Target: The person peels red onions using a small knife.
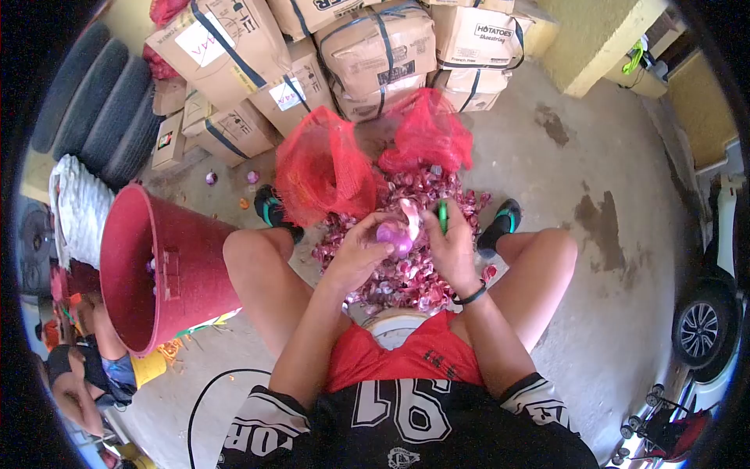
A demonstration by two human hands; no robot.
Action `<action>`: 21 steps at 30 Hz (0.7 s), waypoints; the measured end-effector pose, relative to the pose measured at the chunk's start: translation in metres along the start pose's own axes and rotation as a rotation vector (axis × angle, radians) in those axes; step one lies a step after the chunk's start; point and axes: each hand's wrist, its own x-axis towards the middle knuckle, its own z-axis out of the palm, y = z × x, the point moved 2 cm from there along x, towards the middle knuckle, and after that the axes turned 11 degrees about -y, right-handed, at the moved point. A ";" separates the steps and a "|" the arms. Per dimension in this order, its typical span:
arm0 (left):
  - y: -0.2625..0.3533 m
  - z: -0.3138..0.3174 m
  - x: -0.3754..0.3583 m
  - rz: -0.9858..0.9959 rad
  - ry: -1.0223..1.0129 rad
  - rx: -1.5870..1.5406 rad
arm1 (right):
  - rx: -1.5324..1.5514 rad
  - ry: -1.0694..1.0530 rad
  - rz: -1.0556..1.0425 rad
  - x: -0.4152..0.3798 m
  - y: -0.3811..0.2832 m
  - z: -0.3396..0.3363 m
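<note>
A purple onion (396, 238) rests in my left hand (353, 252), its fingers wrapped around the bulb. A pale, loosened strip of peel (410, 216) stands up from the onion's far side. My right hand (453, 248) is closed on a knife with a green handle (443, 216), close beside the onion; its blade cannot be made out. Below both hands lies a wide heap of onion skins (414, 277) between my feet. Two red mesh bags (324, 168) (430, 133) sit at the heap's far side, the left one gaping.
A big red tub (195, 266) stands at my left, with onions inside. Strapped cardboard boxes (379, 47) are stacked ahead, beside tires (98, 102). Two loose onions (212, 178) (252, 177) lie on the floor. Another person (86, 367) is at far left, a car wheel (701, 330) at right.
</note>
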 end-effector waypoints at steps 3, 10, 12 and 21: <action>0.009 0.006 -0.001 -0.085 -0.040 -0.086 | -0.025 0.073 0.025 0.014 0.003 -0.018; 0.003 0.001 0.008 0.058 0.149 -0.048 | 0.044 -0.146 -0.072 -0.001 -0.005 -0.002; 0.001 -0.001 0.008 0.041 0.124 -0.050 | 0.035 -0.217 -0.011 0.000 -0.004 -0.005; 0.008 0.006 0.007 -0.104 -0.036 -0.142 | -0.192 -0.042 -0.156 0.014 -0.005 -0.029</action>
